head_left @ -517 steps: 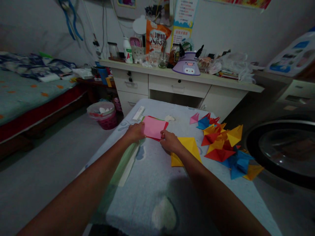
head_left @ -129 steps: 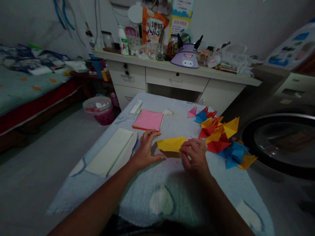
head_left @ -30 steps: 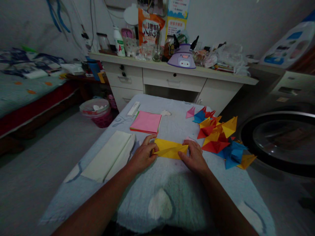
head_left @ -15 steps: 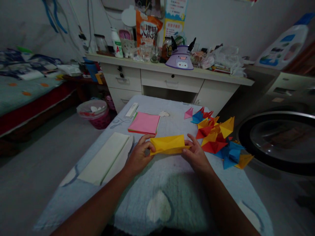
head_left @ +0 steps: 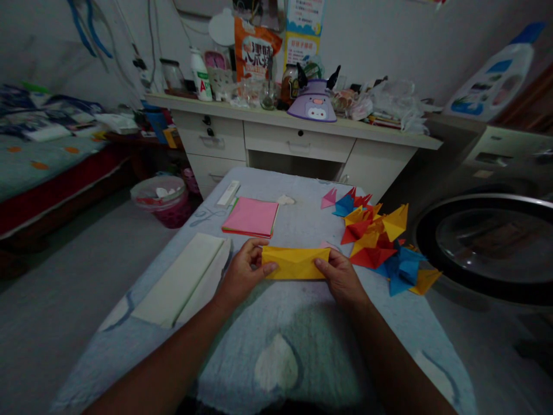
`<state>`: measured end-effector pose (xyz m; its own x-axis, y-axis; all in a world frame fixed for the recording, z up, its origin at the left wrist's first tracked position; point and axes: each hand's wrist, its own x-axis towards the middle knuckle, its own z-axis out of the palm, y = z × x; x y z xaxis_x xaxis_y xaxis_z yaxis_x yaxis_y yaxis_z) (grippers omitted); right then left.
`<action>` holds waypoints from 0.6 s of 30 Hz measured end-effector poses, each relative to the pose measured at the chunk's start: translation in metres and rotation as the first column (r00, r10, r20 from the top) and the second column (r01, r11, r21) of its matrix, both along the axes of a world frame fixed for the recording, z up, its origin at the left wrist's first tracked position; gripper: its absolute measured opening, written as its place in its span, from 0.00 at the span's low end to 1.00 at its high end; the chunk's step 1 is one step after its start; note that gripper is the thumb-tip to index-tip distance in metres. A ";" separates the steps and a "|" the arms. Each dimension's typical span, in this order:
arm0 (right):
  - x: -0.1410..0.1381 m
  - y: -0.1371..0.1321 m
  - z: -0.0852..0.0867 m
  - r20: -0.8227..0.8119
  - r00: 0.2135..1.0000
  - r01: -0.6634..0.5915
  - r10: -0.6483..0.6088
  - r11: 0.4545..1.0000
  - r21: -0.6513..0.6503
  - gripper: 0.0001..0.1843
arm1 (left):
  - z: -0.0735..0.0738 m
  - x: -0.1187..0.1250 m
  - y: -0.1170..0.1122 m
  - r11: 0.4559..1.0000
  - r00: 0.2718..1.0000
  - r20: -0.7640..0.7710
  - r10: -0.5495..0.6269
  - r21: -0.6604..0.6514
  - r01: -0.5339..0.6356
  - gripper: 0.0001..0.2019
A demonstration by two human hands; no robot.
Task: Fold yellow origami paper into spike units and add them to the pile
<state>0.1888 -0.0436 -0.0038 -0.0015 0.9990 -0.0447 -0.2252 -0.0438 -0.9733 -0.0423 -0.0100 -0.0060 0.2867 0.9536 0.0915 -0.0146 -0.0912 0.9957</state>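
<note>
A sheet of yellow origami paper (head_left: 298, 264), folded into a flat rectangle with crease lines, is held level just over the cloth-covered table. My left hand (head_left: 247, 270) pinches its left end, thumb on the near face. On the right end, my right hand (head_left: 343, 275) grips it the same way, with fingers behind. Beyond my left hand lies a stack of square coloured paper (head_left: 251, 217), pink on top. To the right of my right hand is a pile of folded paper figures (head_left: 375, 236) in yellow, red and blue, with a pink one at the far end.
A folded pale cloth or paper (head_left: 184, 279) lies on the table's left. A small white box (head_left: 228, 193) sits near the far-left edge. Behind stands a white cabinet (head_left: 298, 139) with jars and bags. A pink bin (head_left: 166, 202) is left, a washing machine (head_left: 488, 230) right.
The yellow paper was partly opened, with its near flap sticking out; now it is a flat rectangle facing me. Both thumbs have come onto its front. The view has shifted slightly.
</note>
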 end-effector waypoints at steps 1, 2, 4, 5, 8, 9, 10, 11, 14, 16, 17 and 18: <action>0.000 0.000 0.000 0.003 1.000 -0.004 0.005 1.000 -0.005 0.15 | -0.001 0.000 0.001 0.999 1.000 -0.012 -0.006 -0.035 0.005 0.18; 0.000 0.000 0.000 0.007 1.000 -0.009 0.009 1.000 -0.008 0.14 | -0.002 -0.001 0.002 0.998 1.000 -0.028 -0.009 -0.063 0.008 0.14; 0.000 0.000 -0.001 0.019 1.000 -0.018 0.018 1.000 -0.015 0.14 | -0.003 -0.001 0.003 0.996 0.999 -0.053 -0.002 -0.089 -0.002 0.13; 0.000 0.000 -0.002 0.023 1.000 -0.021 0.021 1.000 -0.013 0.14 | -0.003 -0.001 0.003 0.996 0.998 -0.057 0.004 -0.091 -0.009 0.13; 0.002 0.000 -0.004 0.015 1.000 -0.010 0.010 1.000 0.014 0.11 | -0.004 -0.002 0.004 0.996 0.999 -0.048 0.003 -0.093 -0.007 0.13; 0.003 0.000 -0.005 0.008 1.000 0.002 -0.002 1.000 0.028 0.11 | -0.004 -0.002 0.004 0.996 0.999 -0.045 0.002 -0.092 -0.006 0.13; 0.003 0.001 -0.006 0.004 1.000 0.018 -0.019 0.999 0.040 0.10 | -0.005 -0.002 0.004 0.996 0.999 -0.045 0.002 -0.090 -0.007 0.13; 0.004 0.001 -0.007 0.005 0.999 0.036 -0.036 0.998 0.046 0.10 | -0.005 -0.002 0.004 0.996 0.999 -0.047 0.005 -0.087 -0.009 0.12; 0.004 0.001 -0.006 0.020 0.996 0.085 -0.085 0.996 0.038 0.10 | -0.007 -0.002 0.004 0.997 0.999 -0.049 0.017 -0.074 -0.021 0.12; 0.004 0.001 -0.005 0.020 0.994 0.106 -0.106 0.994 0.022 0.12 | -0.008 -0.002 0.003 0.997 0.999 -0.041 0.015 -0.073 -0.018 0.12; 0.004 0.001 -0.004 0.013 0.994 0.111 -0.112 0.994 0.016 0.12 | -0.008 -0.002 0.003 0.997 0.999 -0.036 0.014 -0.075 -0.017 0.12; 0.003 0.001 -0.003 0.002 0.993 0.114 -0.114 0.993 0.011 0.12 | -0.008 -0.002 0.003 0.997 0.999 -0.034 0.015 -0.077 -0.018 0.12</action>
<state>0.1920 -0.0425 -0.0068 0.1123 0.9931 -0.0333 -0.2259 -0.0071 -0.9741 -0.0440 -0.0067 -0.0136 0.2728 0.9620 0.0078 0.0192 -0.0135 0.9997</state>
